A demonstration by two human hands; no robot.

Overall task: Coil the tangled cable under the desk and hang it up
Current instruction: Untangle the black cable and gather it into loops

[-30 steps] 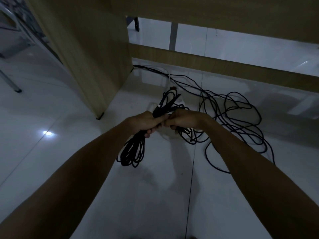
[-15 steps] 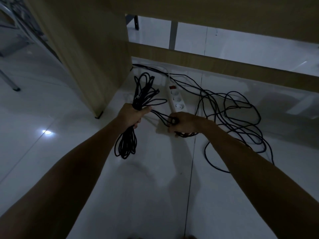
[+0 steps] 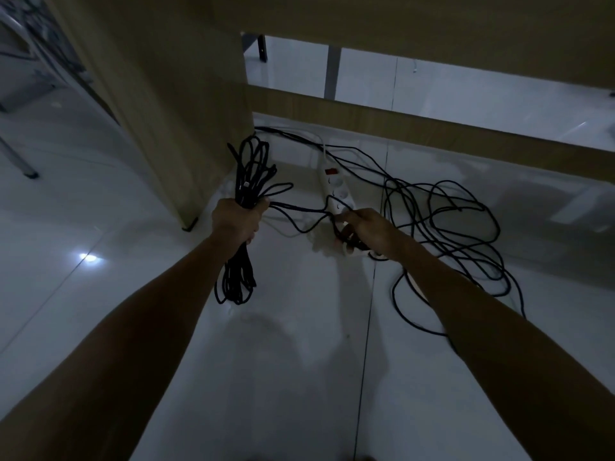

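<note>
A long black cable lies partly coiled, partly loose on the white tiled floor under a wooden desk. My left hand (image 3: 240, 218) is shut around the middle of the coiled bundle (image 3: 251, 171), whose loops stick up above the fist and hang down below it. A strand runs from the bundle across to my right hand (image 3: 365, 227), which pinches the cable low over the floor. The uncoiled tangle (image 3: 442, 221) spreads over the tiles to the right of that hand.
A white power strip (image 3: 336, 191) with a red switch lies on the floor between my hands. The desk's wooden side panel (image 3: 173, 104) stands just left of the bundle, and a low wooden crossbar (image 3: 432, 134) runs behind. A metal chair leg (image 3: 20, 161) is at far left.
My hands, joined at the bundle a second ago, have separated. The left hand carried the coil up and left; the right hand dropped toward the floor, drawing a strand out.
</note>
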